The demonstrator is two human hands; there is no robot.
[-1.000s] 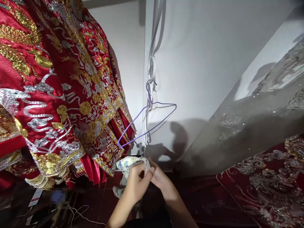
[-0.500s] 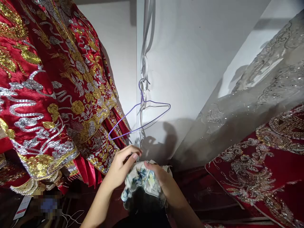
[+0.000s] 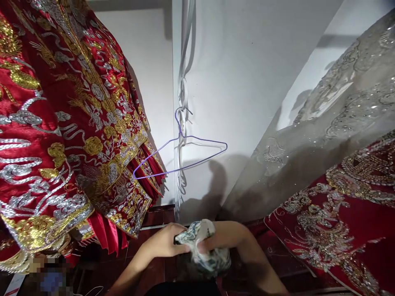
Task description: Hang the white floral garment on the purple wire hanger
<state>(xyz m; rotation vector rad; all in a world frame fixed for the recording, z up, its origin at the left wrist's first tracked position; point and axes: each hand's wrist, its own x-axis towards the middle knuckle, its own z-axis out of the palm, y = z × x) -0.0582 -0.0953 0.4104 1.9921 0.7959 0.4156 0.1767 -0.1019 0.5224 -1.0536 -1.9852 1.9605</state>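
Observation:
Low in the middle, both my hands grip a bunched white cloth with a blue floral print (image 3: 203, 246). My left hand (image 3: 165, 242) pinches its left side, fingers closed on the fabric. My right hand (image 3: 228, 236) clasps it from the right, fingers curled over the top. Just above them a thin purple wire hanger (image 3: 185, 154) hangs empty from a white hook strip on the wall corner (image 3: 182, 86).
A red robe with gold and silver embroidery (image 3: 61, 123) hangs at the left. A grey beaded sheer garment (image 3: 324, 135) and a dark red embroidered one (image 3: 339, 213) hang at the right. White walls behind; dark red tiled floor (image 3: 154, 222) below.
My hands have dropped lower and drawn together, bunching the floral cloth into a tighter bundle. My left hand, earlier raised with fingers apart, now grips the cloth. The view shifted slightly.

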